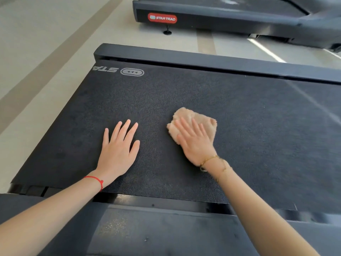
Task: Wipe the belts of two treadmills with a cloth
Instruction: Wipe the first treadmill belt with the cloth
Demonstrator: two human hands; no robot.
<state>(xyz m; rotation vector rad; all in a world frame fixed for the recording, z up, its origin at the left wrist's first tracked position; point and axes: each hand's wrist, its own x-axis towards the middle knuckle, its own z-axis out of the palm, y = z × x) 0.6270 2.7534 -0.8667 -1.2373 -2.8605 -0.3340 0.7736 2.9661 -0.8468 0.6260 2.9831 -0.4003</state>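
Observation:
A black textured treadmill belt fills the middle of the head view, with a grey logo near its far left corner. My right hand lies flat, fingers straight, pressing a folded tan cloth onto the belt's middle. My left hand rests flat on the bare belt, fingers spread, about a hand's width left of the cloth. A second treadmill with a red badge stands beyond, at the top; part of its belt shows.
The near treadmill's dark side rails run along the far edge and the near edge of the belt. Pale floor lies to the left and between the two machines. A small black foot props the far treadmill.

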